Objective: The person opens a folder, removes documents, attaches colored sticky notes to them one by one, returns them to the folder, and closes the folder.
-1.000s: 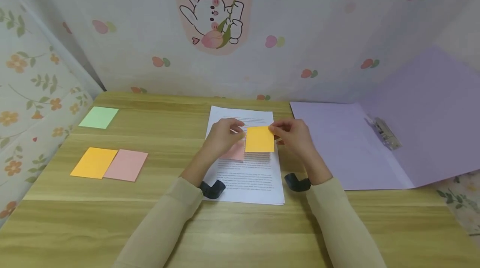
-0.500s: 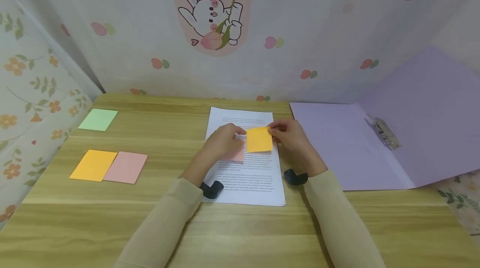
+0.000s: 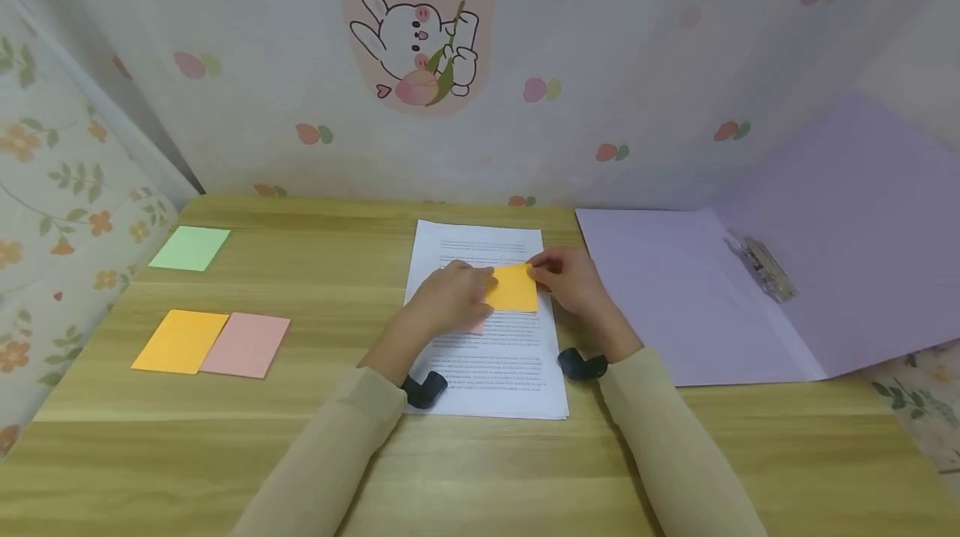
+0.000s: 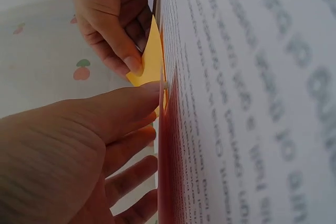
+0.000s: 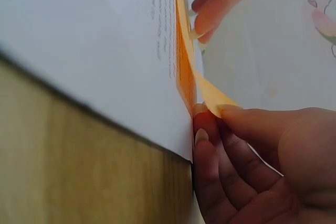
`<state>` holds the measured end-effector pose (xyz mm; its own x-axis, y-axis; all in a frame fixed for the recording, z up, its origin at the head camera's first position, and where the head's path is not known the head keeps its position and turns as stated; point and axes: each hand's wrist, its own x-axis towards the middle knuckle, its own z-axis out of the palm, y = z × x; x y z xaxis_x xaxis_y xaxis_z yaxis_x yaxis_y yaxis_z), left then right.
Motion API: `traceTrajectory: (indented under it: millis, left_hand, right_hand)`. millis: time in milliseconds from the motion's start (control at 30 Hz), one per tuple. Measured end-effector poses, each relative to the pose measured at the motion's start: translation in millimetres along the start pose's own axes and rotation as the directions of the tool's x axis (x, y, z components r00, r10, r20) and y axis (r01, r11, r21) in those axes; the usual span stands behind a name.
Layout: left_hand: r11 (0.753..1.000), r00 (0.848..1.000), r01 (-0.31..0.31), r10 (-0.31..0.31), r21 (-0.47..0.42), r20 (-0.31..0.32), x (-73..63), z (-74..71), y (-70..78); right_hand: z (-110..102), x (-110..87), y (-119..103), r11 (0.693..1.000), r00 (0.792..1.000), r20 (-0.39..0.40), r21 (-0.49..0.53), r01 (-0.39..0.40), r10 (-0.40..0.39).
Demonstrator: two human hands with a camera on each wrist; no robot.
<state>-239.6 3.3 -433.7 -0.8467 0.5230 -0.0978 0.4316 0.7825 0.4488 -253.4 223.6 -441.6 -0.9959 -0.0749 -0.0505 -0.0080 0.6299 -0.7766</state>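
Note:
A yellow-orange sticky note [image 3: 513, 290] lies low over a stack of printed paper [image 3: 497, 383], in front of me. My right hand [image 3: 576, 285] pinches the note's upper right corner between thumb and finger; in the right wrist view that corner [image 5: 214, 98] bends up from the page. With its fingers extended, my left hand [image 3: 447, 300] touches the note's left edge. Next to it on the same page is a pink sticky note [image 3: 476, 328], mostly covered by the left hand. The left wrist view shows the left fingers [image 4: 131, 142] spread close over the pink note.
On the table's left lie an orange sticky note pad [image 3: 180, 342], a pink pad [image 3: 246, 345] beside it and a green pad [image 3: 190, 248] farther back. At right stands an open purple folder [image 3: 645, 295] with a metal clip [image 3: 767, 270]. A patterned curtain [image 3: 300, 62] hangs behind the table.
The orange sticky note has come down to the printed page. The left fingers have moved onto its left edge, while the right hand keeps its pinch on the corner.

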Motion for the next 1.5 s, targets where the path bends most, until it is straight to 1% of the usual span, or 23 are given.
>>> traceTrajectory:
  millis: [67,167,300,367,467,533,600,667,733,767,800,833,900,933,1000,1100,1233,1267,1400,1500]
  left_hand:
    - [1.000,1.000,-0.013,0.012,0.026,0.013,-1.1,1.2,0.1]
    - [0.998,0.999,-0.010,0.009,0.054,0.032,-2.8,0.8,0.5]
    - [0.998,0.999,0.007,-0.010,0.058,0.046,-4.4,0.6,1.6]
    - [0.998,0.999,0.002,-0.006,0.067,0.051,-4.6,0.8,2.3]
    - [0.997,0.998,-0.009,0.004,0.079,0.057,-5.4,0.9,3.5]
    - [0.996,0.998,-0.016,0.011,0.087,0.061,-5.9,1.2,4.0]
    - [0.996,0.998,-0.023,0.017,0.090,0.066,-6.1,1.5,4.0]
    - [0.995,0.997,-0.032,0.026,0.098,0.069,-5.9,2.3,3.5]
    - [0.994,0.997,-0.040,0.033,0.106,0.066,-5.6,3.2,2.6]
    - [0.993,0.997,-0.039,0.032,0.110,0.067,-5.3,3.8,2.2]
    - [0.993,0.997,-0.037,0.030,0.113,0.065,-5.2,4.2,1.9]
    - [0.993,0.998,-0.035,0.028,0.114,0.064,-5.1,4.6,1.7]
    - [0.994,0.998,-0.029,0.022,0.105,0.061,-5.1,5.2,1.6]
    - [0.994,0.998,-0.027,0.021,0.102,0.061,-5.0,5.5,1.8]
    - [0.995,0.998,-0.031,0.025,0.099,0.058,-5.3,5.2,2.5]
    - [0.993,0.998,-0.040,0.034,0.109,0.055,-5.9,4.7,3.1]
    - [0.988,0.998,-0.040,0.031,0.147,0.063,-6.6,4.3,3.9]
    - [0.987,0.998,-0.038,0.028,0.157,0.064,-6.5,4.4,4.3]
    - [0.984,0.998,-0.019,0.008,0.177,0.063,-6.3,5.5,7.3]
    - [0.980,0.997,0.013,-0.029,0.199,0.076,-7.7,7.1,9.9]
  right_hand:
    - [1,0.2,1,1.000,1.000,-0.004,-0.016,0.015,-0.015]
    - [2,0.8,2,0.999,0.999,-0.013,-0.033,0.034,-0.034]
    - [3,0.2,0,0.996,0.999,-0.030,-0.077,0.041,-0.043]
    - [3,-1.3,-2,0.991,0.998,-0.042,-0.122,0.047,-0.052]
    - [2,-5.2,-7,0.974,0.996,-0.050,-0.220,0.061,-0.074]
    - [2,-9.1,-12,0.952,0.996,-0.058,-0.303,0.050,-0.071]
    - [2,-13.2,-18,0.922,0.996,-0.051,-0.384,0.051,-0.077]
    - [3,-17.3,-24,0.885,0.996,-0.014,-0.459,0.074,-0.091]
    - [6,-21.0,-30,0.855,0.989,0.067,-0.497,0.149,-0.134]
    - [8,-22.7,-32,0.838,0.980,0.120,-0.509,0.198,-0.159]
    - [10,-24.4,-34,0.820,0.967,0.176,-0.515,0.249,-0.184]
    - [11,-26.0,-36,0.808,0.954,0.228,-0.513,0.289,-0.196]
    - [13,-29.0,-38,0.794,0.928,0.314,-0.502,0.342,-0.201]
    - [14,-30.1,-38,0.786,0.918,0.344,-0.504,0.357,-0.196]
    - [15,-31.7,-37,0.779,0.908,0.381,-0.511,0.364,-0.175]
    - [15,-31.6,-31,0.794,0.906,0.395,-0.498,0.350,-0.152]
    - [13,-31.1,-24,0.827,0.909,0.387,-0.454,0.333,-0.154]
    - [12,-31.2,-24,0.828,0.909,0.385,-0.450,0.334,-0.158]
    - [13,-31.5,-23,0.816,0.908,0.386,-0.463,0.346,-0.166]
    - [14,-31.4,-25,0.809,0.907,0.387,-0.473,0.348,-0.163]
